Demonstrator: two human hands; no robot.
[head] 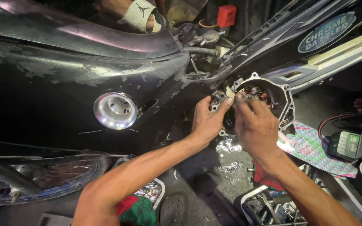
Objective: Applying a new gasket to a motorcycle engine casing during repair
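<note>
Head view, left to right: the engine housing (pixel 281 98) already stands uncovered, its windings bare, so the opening-up looks done and the fitting unfinished. The left hand (pixel 206 123) pinches a small metal bracket (pixel 218 99) at the housing's left rim. The right hand (pixel 254 125) has its fingertips on the rim; its grip is hidden. Upper right, an oval blue sticker (pixel 327 32) sits on black bodywork. A green power tool (pixel 350 145) lies on the floor.

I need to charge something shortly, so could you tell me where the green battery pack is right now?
In the head view, the green battery pack lies on the ground at the far right, beside the patterned cloth, right of the right hand.
</note>
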